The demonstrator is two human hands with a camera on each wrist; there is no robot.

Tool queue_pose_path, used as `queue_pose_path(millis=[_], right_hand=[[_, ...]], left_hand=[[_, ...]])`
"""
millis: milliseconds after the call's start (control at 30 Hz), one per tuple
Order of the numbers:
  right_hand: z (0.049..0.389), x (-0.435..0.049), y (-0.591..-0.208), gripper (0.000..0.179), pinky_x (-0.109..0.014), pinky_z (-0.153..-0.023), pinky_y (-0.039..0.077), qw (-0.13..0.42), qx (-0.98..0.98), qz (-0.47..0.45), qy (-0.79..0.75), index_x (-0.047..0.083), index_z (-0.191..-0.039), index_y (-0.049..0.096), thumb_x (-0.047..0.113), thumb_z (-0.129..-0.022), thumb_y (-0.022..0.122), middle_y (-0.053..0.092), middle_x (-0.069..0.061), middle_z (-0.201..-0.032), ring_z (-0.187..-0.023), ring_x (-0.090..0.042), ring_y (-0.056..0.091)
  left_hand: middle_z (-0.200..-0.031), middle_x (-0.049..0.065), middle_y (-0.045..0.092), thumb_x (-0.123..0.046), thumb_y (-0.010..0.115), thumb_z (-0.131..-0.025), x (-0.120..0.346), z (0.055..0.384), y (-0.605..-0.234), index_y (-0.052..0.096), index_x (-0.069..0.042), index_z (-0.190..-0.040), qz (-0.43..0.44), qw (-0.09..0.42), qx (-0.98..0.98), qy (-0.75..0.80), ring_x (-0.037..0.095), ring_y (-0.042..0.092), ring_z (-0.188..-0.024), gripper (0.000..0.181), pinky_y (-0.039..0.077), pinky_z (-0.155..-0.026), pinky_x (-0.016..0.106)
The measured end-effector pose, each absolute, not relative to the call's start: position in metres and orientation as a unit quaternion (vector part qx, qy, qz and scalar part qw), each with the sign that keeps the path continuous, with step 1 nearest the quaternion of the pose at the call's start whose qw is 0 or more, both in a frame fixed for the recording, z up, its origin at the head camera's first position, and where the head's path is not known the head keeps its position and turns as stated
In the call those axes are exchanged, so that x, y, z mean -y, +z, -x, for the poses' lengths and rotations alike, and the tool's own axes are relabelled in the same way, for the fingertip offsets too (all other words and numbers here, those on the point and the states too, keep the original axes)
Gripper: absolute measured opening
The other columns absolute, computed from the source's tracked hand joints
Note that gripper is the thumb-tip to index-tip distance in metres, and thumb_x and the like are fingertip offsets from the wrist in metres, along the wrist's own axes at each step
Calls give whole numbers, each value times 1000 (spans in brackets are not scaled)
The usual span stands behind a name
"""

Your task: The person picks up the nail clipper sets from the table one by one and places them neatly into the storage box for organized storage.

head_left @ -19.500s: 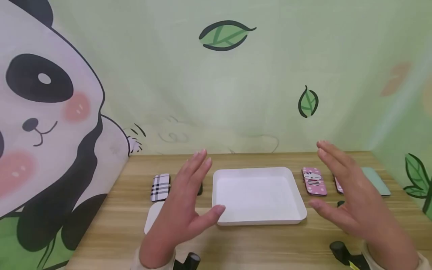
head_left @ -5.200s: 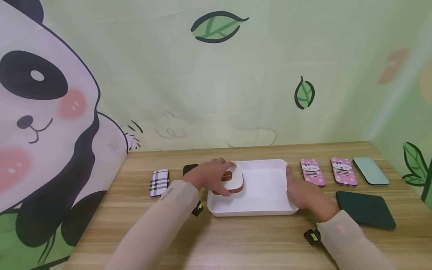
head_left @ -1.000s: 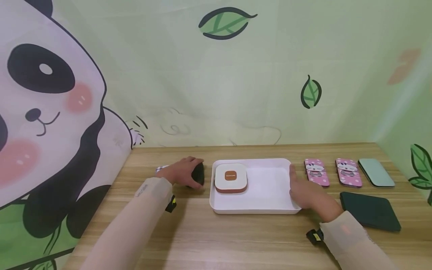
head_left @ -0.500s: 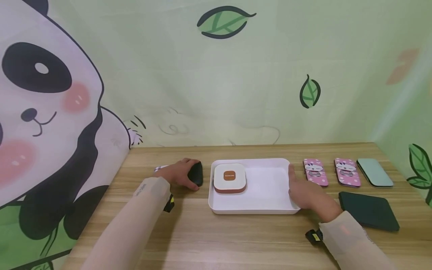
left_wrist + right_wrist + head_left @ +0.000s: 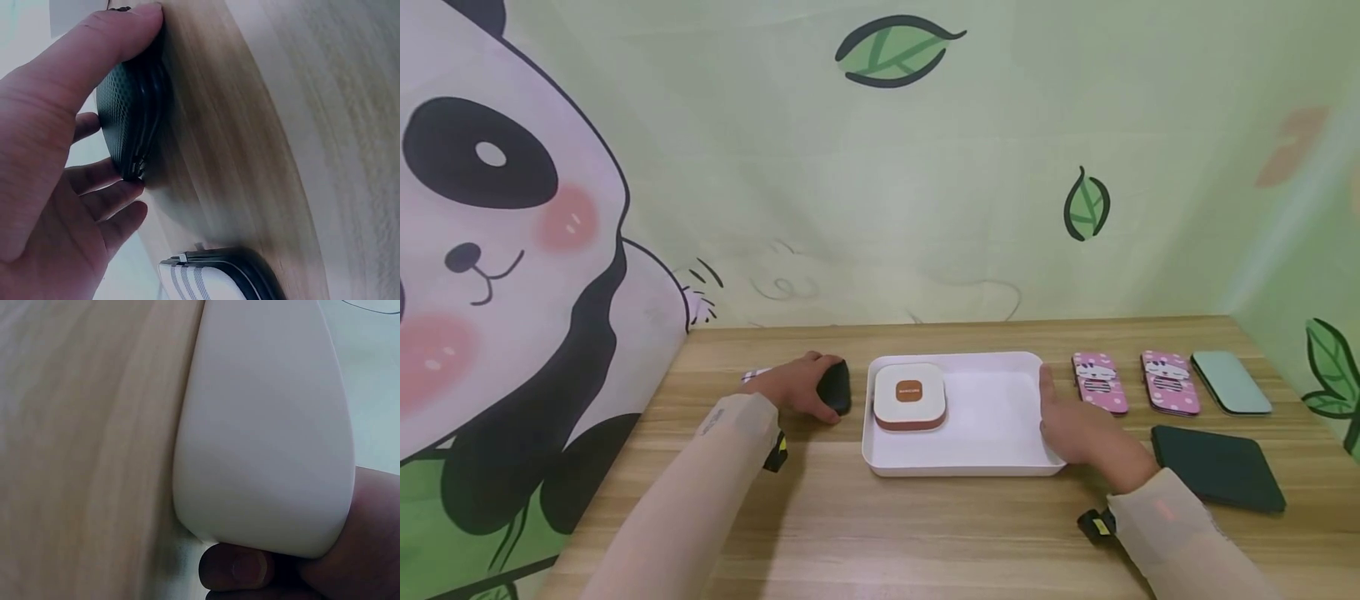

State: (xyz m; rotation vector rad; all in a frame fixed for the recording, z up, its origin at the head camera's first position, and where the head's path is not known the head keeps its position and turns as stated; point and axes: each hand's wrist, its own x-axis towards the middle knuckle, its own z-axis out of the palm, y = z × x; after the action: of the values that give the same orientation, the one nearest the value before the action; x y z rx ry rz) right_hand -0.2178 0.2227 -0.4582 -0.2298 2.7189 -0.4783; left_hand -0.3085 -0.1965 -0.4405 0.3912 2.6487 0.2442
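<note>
My left hand (image 5: 793, 387) grips a small black case (image 5: 835, 388) on the table, left of the white tray (image 5: 1000, 417). In the left wrist view the case (image 5: 119, 115) shows a dimpled skin and a small clasp, with my thumb at one end and fingertips at the other. A plaid case (image 5: 203, 284) lies close by, mostly hidden by the hand in the head view. My right hand (image 5: 1078, 429) holds the tray's right end, with fingers curled against the outside of its wall (image 5: 262, 437). Inside the tray's left half sits a white rounded box (image 5: 928, 396) with a brown base and label.
Right of the tray lie two pink cat-print cases (image 5: 1100, 383) (image 5: 1170, 383) and a mint-green case (image 5: 1231, 383). A dark green flat case (image 5: 1217, 468) lies in front of them. Behind the wooden table (image 5: 880, 533) hangs a printed panda backdrop (image 5: 737, 167).
Earlier both hands were raised and the tray held nothing; then my left hand set the white box in it. Over the last second that hand has closed in on the black case. My right hand stays put.
</note>
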Motion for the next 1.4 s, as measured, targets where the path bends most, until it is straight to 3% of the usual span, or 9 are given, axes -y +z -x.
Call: queue_pose_path(millis=[433, 833, 1400], right_hand=[[217, -220, -457, 81, -30, -49, 40, 189, -964, 81, -169, 2, -156, -18, 22, -104, 41, 54, -7, -68, -51, -20, 48], [223, -227, -461, 105, -25, -44, 31, 204, -955, 97, -190, 0, -155, -21, 16, -88, 58, 50, -2, -60, -46, -14, 40], [222, -228, -457, 106, -26, -45, 30, 215, -950, 110, -197, 0, -154, -24, 13, -87, 58, 48, -1, -60, -45, -14, 38]], left_hand=[[-148, 14, 42, -57, 82, -72, 200, 308, -438, 34, -27, -155, -152, 193, -967, 74, 30, 49, -120, 101, 46, -97, 51], [-153, 18, 37, -60, 81, -72, 203, 310, -433, 30, -27, -157, -172, 147, -970, 84, 32, 47, -126, 105, 45, -100, 51], [-147, 11, 44, -59, 80, -72, 156, 296, -399, 34, -27, -155, -229, 93, -967, 62, 29, 53, -117, 100, 51, -95, 46]])
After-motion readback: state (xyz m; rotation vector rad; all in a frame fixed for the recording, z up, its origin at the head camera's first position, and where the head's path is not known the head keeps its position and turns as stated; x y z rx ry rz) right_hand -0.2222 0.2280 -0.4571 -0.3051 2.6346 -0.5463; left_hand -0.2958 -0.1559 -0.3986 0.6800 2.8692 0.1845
